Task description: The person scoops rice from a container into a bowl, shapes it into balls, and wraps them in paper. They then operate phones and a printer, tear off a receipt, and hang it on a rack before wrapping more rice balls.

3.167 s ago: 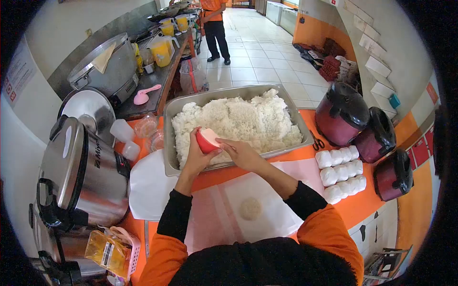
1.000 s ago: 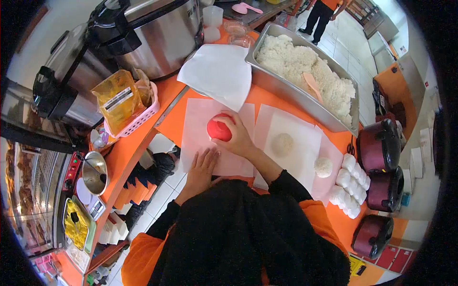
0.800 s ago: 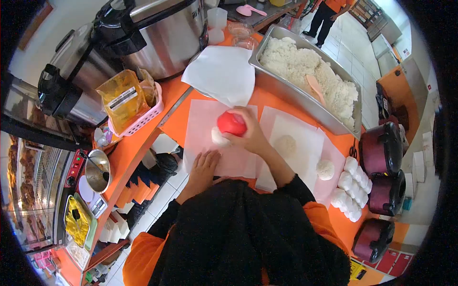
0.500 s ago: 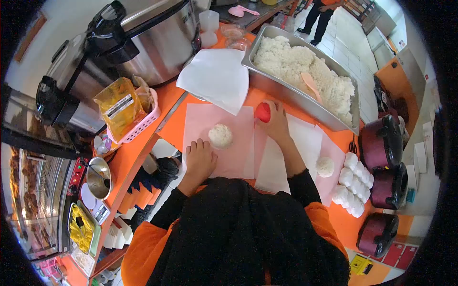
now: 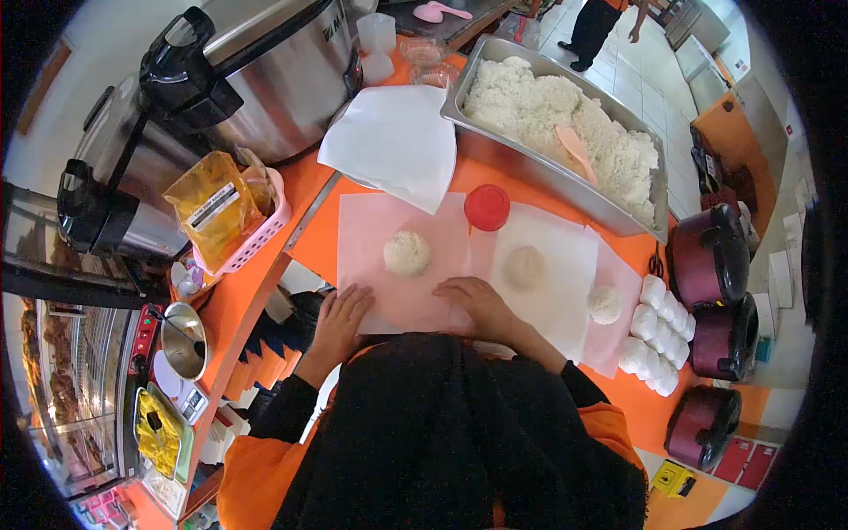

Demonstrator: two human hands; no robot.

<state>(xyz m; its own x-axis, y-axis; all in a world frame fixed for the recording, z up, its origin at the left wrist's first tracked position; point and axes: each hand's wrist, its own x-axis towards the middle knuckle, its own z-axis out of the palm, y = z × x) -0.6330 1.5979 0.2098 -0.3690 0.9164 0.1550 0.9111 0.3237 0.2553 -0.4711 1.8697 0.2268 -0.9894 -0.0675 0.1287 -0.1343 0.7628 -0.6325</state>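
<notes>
A round mound of white rice (image 5: 406,254) sits on a pale pink paper sheet (image 5: 367,221). My left hand (image 5: 343,318) rests at the sheet's lower left edge, its fingers stretched out. At the lower right edge of the same sheet lies my right hand (image 5: 481,305), fingers extended and no object visible in it. Beyond it a red round cup (image 5: 487,208) stands on the orange table. A second rice mound (image 5: 526,268) shows faintly through a white sheet (image 5: 556,256) to the right. Farther right, a third rice mound (image 5: 605,305) lies on pink paper.
A metal tray (image 5: 539,146) of rice with a peach-coloured scoop (image 5: 576,152) stands at the back. White paper (image 5: 393,141) is stacked left of it. Several white wrapped bundles (image 5: 654,336) sit at right, large steel cookers (image 5: 265,88) at left. A person (image 5: 601,31) stands in the background.
My right hand has let go of the red cup, which now stands on the table, and has come back to the pink sheet's lower edge. My left hand has shifted slightly down and left.
</notes>
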